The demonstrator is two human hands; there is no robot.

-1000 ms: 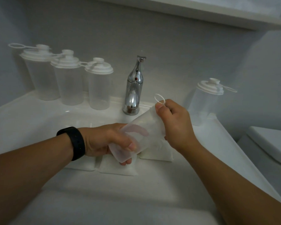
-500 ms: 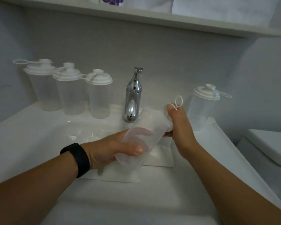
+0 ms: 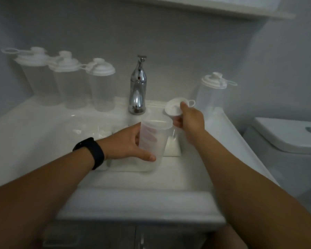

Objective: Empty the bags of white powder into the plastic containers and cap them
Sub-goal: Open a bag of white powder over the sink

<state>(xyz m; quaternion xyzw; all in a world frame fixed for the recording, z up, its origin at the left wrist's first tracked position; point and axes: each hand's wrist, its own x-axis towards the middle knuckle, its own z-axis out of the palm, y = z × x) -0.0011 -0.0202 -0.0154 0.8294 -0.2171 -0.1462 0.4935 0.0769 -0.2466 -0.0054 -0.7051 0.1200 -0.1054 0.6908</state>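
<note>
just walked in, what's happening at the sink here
A person is working at a bathroom sink. The left hand grips a clear plastic container, open at the top, while the right hand holds its white lid beside it. Flat bags of white powder lie underneath; four capped containers stand behind.

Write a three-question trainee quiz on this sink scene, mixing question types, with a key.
1. True or false: the container gripped by the left hand has its lid on.
2. How many capped containers stand left of the tap?
3. What does the right hand hold? A) a powder bag B) the lid C) the tap

Key: 1 false, its mouth is open; 2 three; 3 B
</note>
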